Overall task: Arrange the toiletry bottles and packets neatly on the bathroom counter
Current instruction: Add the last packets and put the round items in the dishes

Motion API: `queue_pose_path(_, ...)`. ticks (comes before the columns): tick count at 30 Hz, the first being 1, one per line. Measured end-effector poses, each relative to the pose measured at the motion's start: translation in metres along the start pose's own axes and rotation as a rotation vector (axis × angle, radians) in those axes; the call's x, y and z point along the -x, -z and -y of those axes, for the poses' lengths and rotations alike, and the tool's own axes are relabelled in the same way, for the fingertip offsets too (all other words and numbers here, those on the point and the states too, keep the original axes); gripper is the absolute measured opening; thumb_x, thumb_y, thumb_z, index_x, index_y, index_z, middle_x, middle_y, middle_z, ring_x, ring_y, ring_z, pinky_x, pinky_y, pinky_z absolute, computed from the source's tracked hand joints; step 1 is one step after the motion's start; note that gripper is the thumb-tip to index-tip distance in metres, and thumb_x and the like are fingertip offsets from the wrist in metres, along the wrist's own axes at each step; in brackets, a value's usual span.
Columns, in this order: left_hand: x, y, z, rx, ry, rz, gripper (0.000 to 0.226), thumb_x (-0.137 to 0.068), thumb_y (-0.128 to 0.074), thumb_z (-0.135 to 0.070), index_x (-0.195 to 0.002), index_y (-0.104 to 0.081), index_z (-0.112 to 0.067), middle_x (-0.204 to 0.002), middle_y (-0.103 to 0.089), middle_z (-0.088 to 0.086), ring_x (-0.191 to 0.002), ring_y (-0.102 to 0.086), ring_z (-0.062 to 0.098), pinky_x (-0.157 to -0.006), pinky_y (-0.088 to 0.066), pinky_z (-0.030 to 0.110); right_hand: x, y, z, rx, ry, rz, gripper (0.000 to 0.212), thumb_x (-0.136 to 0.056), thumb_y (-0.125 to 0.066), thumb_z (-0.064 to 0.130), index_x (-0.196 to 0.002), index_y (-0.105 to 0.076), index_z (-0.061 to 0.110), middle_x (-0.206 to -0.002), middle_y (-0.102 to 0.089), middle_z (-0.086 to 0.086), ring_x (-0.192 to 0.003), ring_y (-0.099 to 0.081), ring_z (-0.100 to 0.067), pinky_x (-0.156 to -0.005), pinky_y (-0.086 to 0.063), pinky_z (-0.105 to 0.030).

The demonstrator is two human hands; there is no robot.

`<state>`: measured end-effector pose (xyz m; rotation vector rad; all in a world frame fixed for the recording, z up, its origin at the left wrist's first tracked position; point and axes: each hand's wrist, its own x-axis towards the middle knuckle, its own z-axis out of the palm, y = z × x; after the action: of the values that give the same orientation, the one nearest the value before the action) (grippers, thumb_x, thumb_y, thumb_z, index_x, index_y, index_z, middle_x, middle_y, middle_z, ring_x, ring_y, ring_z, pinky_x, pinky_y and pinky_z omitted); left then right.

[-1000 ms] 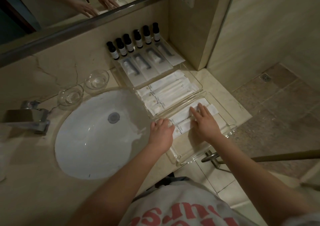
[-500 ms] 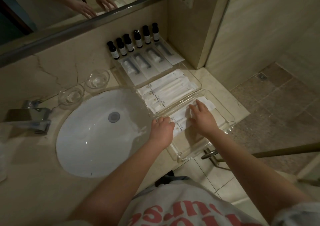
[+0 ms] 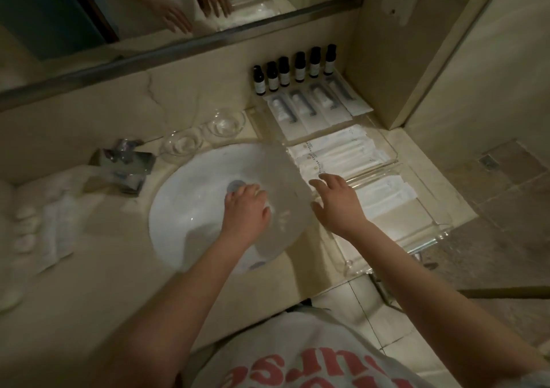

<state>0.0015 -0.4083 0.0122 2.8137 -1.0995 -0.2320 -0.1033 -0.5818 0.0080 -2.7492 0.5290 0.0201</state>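
Sitting in two clear trays (image 3: 440,230), white packets (image 3: 384,192) lie flat, with bottles (image 3: 297,67) lined up behind along the wall. Right hand (image 3: 339,201) hovers spread and empty, packets just beside its fingertips. Left hand (image 3: 245,209) hangs over the sink (image 3: 184,203), fingers curled; can't tell if it holds anything.

hotel bathroom | sink (image 3: 190,209), mirror (image 3: 178,0), row of toiletry bottles (image 3: 294,67), sealed packets (image 3: 336,155)

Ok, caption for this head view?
Left hand over the sink, right hand at the near tray of white packets; six dark bottles lined up behind.
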Motion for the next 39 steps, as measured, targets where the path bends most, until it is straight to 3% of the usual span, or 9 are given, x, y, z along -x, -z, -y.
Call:
queue_pose_path(3,0.025,0.007,0.050,-0.017,0.120,0.035,0.044,-0.091,-0.047,-0.031,-0.132,-0.049,-0.015,-0.142,-0.045,0.006,-0.132,-0.037,0.025,-0.104,-0.030,0.038,-0.011,-0.010,0.045,0.061,0.077,0.064,0.051,-0.086,-0.056,0.026,-0.134,-0.045,0.015,-0.141,-0.045,-0.012,-0.130,-0.039,-0.033,-0.100,-0.039,-0.045)
queue_pose_path(7,0.065,0.016,0.114,-0.025,0.275,0.057,0.044,-0.092,-0.045,-0.032,-0.134,-0.046,-0.018,-0.147,-0.039,0.003,-0.135,-0.033,0.023,-0.107,-0.028,0.037,-0.024,-0.031,0.110,0.102,0.182,0.175,0.051,-0.091,-0.051,0.032,-0.139,-0.039,0.019,-0.146,-0.039,-0.008,-0.136,-0.033,-0.029,-0.107,-0.033,-0.044)
queue_pose_path(11,0.099,0.013,0.171,0.013,0.425,0.103,0.051,-0.092,-0.047,-0.034,-0.139,-0.038,-0.018,-0.147,-0.038,0.004,-0.134,-0.033,0.025,-0.106,-0.031,0.037,-0.031,-0.052,0.168,0.110,0.309,0.247,0.050,-0.091,-0.051,0.033,-0.138,-0.041,0.020,-0.146,-0.041,-0.008,-0.134,-0.036,-0.029,-0.106,-0.035,-0.042)
queue_pose_path(16,0.136,0.013,0.238,0.056,0.629,0.193,0.062,-0.093,-0.043,-0.040,-0.147,-0.021,-0.021,-0.156,-0.023,0.005,-0.143,-0.021,0.025,-0.113,-0.023,0.043,-0.047,-0.079,0.244,0.138,0.459,0.355,0.049,-0.091,-0.051,0.031,-0.137,-0.042,0.020,-0.145,-0.042,-0.007,-0.132,-0.038,-0.027,-0.104,-0.038,-0.041)
queue_pose_path(20,0.161,0.017,0.294,0.105,0.765,0.179,0.062,-0.093,-0.044,-0.041,-0.146,-0.023,-0.020,-0.154,-0.025,0.006,-0.141,-0.023,0.027,-0.111,-0.026,0.044,-0.066,-0.098,0.307,0.162,0.537,0.426,0.052,-0.091,-0.050,0.029,-0.139,-0.037,0.018,-0.142,-0.043,-0.008,-0.130,-0.039,-0.029,-0.101,-0.039,-0.042)
queue_pose_path(29,0.156,0.028,0.384,0.247,0.907,0.076,0.046,-0.091,-0.047,-0.036,-0.129,-0.044,-0.011,-0.134,-0.045,0.015,-0.123,-0.041,0.033,-0.099,-0.038,0.042,-0.116,-0.144,0.419,0.026,0.490,0.565,0.056,-0.089,-0.055,0.027,-0.139,-0.035,0.013,-0.132,-0.050,-0.014,-0.118,-0.049,-0.032,-0.096,-0.045,-0.041)
queue_pose_path(39,0.125,0.013,0.413,0.379,0.919,0.044,0.044,-0.091,-0.053,-0.022,-0.132,-0.043,-0.014,-0.135,-0.045,0.012,-0.123,-0.045,0.030,-0.101,-0.039,0.041,-0.167,-0.195,0.497,-0.092,0.247,0.527,0.057,-0.089,-0.051,0.024,-0.139,-0.028,0.009,-0.137,-0.041,-0.018,-0.123,-0.044,-0.036,-0.097,-0.042,-0.045)
